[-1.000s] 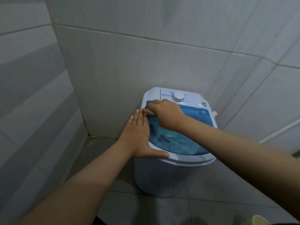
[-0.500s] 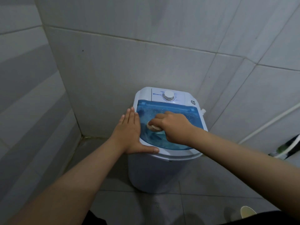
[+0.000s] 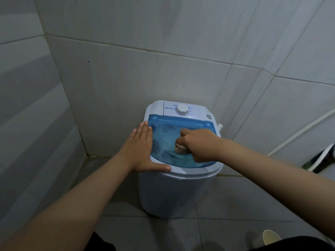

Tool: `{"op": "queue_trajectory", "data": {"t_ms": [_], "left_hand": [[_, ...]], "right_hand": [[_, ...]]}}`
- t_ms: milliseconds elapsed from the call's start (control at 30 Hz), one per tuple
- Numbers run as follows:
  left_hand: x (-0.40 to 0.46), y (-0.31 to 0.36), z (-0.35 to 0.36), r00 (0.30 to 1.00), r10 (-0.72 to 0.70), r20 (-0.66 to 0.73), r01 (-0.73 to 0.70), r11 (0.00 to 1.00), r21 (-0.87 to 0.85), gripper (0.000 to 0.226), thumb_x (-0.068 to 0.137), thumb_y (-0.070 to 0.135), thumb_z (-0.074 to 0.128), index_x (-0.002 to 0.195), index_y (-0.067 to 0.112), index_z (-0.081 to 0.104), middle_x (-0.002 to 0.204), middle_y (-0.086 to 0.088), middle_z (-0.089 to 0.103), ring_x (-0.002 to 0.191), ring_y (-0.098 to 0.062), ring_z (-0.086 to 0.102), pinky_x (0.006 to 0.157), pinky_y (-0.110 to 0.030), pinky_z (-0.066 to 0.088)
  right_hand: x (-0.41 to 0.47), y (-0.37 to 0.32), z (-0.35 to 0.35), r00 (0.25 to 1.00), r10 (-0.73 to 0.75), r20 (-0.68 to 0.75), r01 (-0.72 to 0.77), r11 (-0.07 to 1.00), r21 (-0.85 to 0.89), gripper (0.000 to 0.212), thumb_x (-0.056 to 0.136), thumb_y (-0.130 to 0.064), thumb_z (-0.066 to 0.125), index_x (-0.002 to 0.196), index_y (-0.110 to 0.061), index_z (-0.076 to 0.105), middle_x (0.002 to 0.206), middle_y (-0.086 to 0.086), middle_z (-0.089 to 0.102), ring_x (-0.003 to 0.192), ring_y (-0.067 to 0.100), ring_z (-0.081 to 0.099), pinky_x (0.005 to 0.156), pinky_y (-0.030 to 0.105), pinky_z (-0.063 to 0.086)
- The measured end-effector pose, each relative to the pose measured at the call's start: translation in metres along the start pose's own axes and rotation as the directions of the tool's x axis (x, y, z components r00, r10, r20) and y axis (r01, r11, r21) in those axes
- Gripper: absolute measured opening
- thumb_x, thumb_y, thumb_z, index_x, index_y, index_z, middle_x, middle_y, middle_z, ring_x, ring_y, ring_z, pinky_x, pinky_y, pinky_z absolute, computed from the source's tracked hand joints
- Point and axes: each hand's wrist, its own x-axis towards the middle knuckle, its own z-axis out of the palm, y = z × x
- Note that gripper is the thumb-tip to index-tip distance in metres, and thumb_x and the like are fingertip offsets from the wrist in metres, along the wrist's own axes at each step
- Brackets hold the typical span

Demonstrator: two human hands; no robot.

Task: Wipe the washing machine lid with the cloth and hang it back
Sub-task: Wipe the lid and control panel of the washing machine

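A small white plastic washing machine is seen in a tiled corner, its translucent blue lid shut. A crumpled beige cloth is bunched in the right hand, grip pinched tight on it, pressed against the lid's middle. The left hand is laid flat, fingers spread, on the lid's left rim – bracing. Droplets near the hinge look unwiped – overlapping strokes with even pressure are advised, machine kept steadied.
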Motion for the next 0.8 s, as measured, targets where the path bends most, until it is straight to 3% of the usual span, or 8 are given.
{"op": "queue_trajectory", "data": {"t_ms": [133,367,600,700,800], "left_hand": [[0.001,-0.002,0.0,1.0,0.016,0.007,-0.016,1.0,0.002,0.152,0.036,0.101,0.011,0.146,-0.001,-0.014,0.156,-0.019,-0.02,0.144,-0.028,-0.018,0.115,-0.039,-0.008],[-0.001,0.0,0.0,1.0,0.004,0.023,-0.003,0.999,-0.033,0.153,0.035,0.102,0.012,0.146,0.0,-0.014,0.156,-0.017,-0.019,0.145,-0.027,-0.018,0.116,-0.04,-0.006],[0.0,-0.001,-0.001,0.999,0.001,0.036,0.0,0.999,-0.034,0.153,0.035,0.102,0.014,0.147,0.002,-0.014,0.156,-0.017,-0.019,0.145,-0.027,-0.017,0.117,-0.04,-0.006],[0.0,0.0,-0.002,0.999,0.006,0.038,-0.005,1.0,-0.027,0.152,0.035,0.101,0.014,0.147,0.002,-0.014,0.156,-0.017,-0.02,0.145,-0.028,-0.017,0.118,-0.042,-0.005],[-0.001,0.001,-0.002,0.999,0.002,0.036,-0.001,1.0,-0.024,0.152,0.035,0.101,0.014,0.147,0.001,-0.013,0.157,-0.017,-0.019,0.145,-0.028,-0.016,0.118,-0.042,-0.004]], "right_hand": [[0.005,-0.01,-0.006,0.999,-0.024,0.022,0.026,0.994,-0.107,0.03,0.076,-0.006,0.056,0.104,-0.017,0.055,0.114,0.009,0.044,0.073,0.031,0.057,0.045,0.029,0.027],[0.007,-0.01,-0.014,0.995,-0.079,0.056,0.091,0.956,-0.278,0.024,0.085,-0.009,0.053,0.108,-0.016,0.058,0.115,0.013,0.045,0.08,0.031,0.058,0.056,0.035,0.04],[0.014,-0.008,-0.021,0.978,0.054,0.204,0.017,0.944,-0.329,0.023,0.089,-0.017,0.055,0.111,-0.017,0.06,0.116,0.012,0.048,0.081,0.03,0.061,0.055,0.032,0.037],[0.018,-0.01,-0.025,0.961,0.114,0.251,-0.016,0.933,-0.361,0.025,0.088,-0.016,0.054,0.112,-0.016,0.06,0.119,0.011,0.05,0.06,0.023,0.048,0.049,0.028,0.032],[0.023,-0.009,-0.029,0.939,0.167,0.301,-0.037,0.918,-0.395,0.027,0.084,-0.018,0.057,0.111,-0.017,0.061,0.116,0.006,0.058,0.061,0.021,0.052,0.059,0.031,0.041]]}}
